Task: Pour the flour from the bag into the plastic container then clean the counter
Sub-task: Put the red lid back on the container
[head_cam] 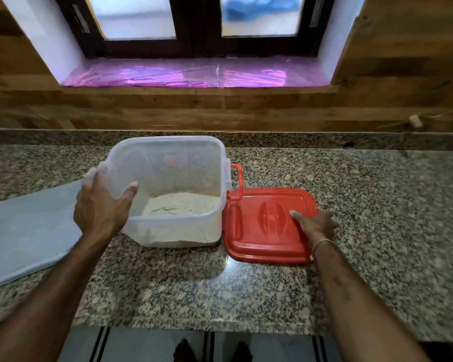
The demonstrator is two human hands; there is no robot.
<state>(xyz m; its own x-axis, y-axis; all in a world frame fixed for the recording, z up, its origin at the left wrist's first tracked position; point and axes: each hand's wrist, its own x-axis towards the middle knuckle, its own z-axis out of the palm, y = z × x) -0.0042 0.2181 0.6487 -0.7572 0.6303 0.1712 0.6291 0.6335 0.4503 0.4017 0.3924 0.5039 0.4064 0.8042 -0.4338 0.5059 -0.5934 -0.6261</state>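
A clear plastic container [173,163] stands open on the granite counter [377,205], with flour [183,203] lying in its bottom. My left hand [100,205] grips its near-left rim, thumb inside the wall. Right of it lies the red lid [267,226], flat on the counter, a red clip handle [237,178] rising at its far-left corner. My right hand [314,226] holds the lid's right edge, with fingers on top. A flat grey bag [29,231] lies on the counter to the left, touching my left hand's side.
A wood-panelled wall [220,111] backs the counter, under a window sill covered in pink film [194,74]. The counter's front edge runs close to me, with floor tiles [154,346] and my feet below. A small cork-like object [415,121] sits on the wall ledge at right.
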